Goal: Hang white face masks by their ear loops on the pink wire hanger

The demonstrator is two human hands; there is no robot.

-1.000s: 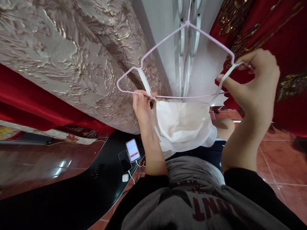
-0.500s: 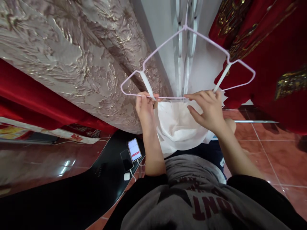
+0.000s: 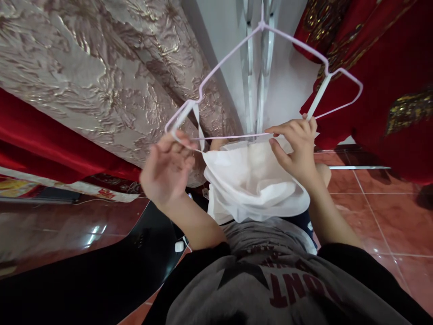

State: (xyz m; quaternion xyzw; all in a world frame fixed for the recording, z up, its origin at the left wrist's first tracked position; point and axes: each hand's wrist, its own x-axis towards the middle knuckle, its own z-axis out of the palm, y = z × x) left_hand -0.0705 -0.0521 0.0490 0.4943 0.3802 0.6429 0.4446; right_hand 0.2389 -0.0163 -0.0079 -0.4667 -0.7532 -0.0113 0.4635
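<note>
Hanging between your hands, the garment droops from the hanger by its straps. Your left hand is at the hanger's left corner, fingers curled around the wire beside the left strap. Your right hand pinches the garment's top edge at the bottom bar, just below the right strap. A curtain hangs to the left.
</note>
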